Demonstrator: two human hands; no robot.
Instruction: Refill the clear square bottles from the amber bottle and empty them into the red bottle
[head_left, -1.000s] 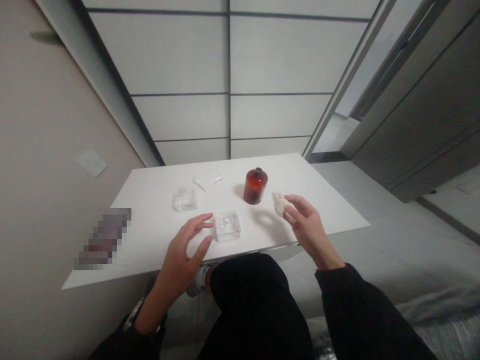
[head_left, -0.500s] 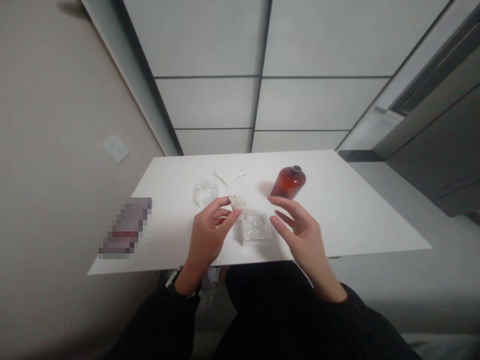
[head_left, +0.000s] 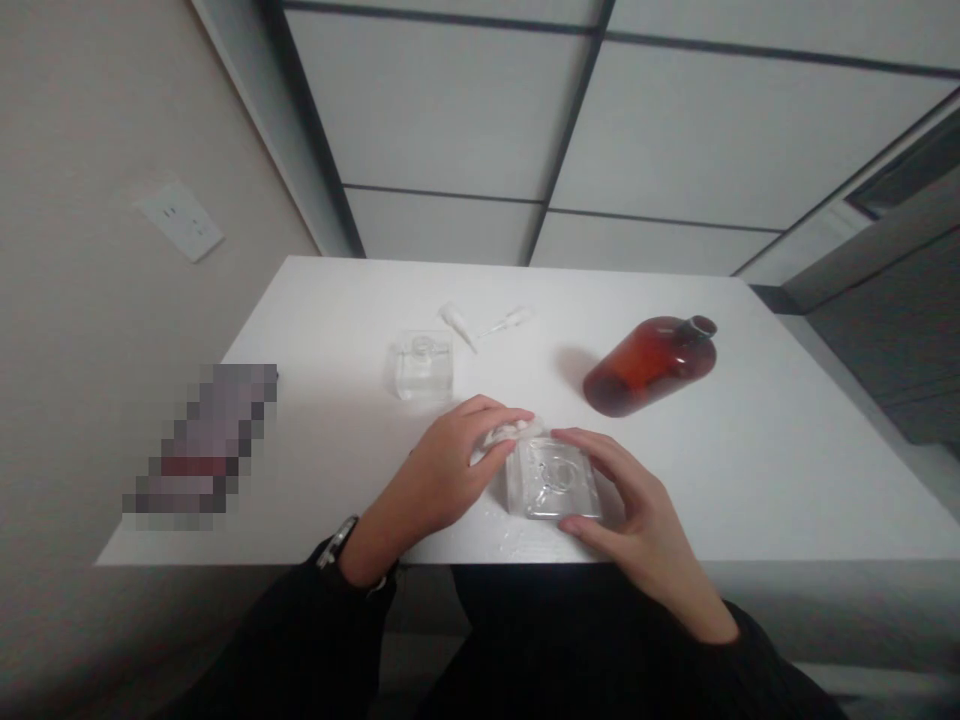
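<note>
My left hand (head_left: 465, 455) pinches a crumpled white tissue (head_left: 510, 432) between fingers and thumb. It is against the upper left corner of a clear, square glass bottle (head_left: 559, 485), seen from above with its round neck in the middle. Around the right side of that bottle curls my right hand (head_left: 626, 490), index finger at the far edge and thumb at the near edge. A second clear square bottle (head_left: 424, 368), with clear liquid inside, stands farther back to the left.
Two whitish, slender pieces (head_left: 459, 325) with narrow ends lie at the back of the white table (head_left: 337, 300). A brown bottle (head_left: 649, 365) without a cap is at the right. A blurred-out flat object (head_left: 214, 430) lies at the left; small droplets are near the front edge.
My left hand has brought the tissue down to the square bottle. My right hand has closed in around the bottle's right side. The view has moved closer and tilted.
</note>
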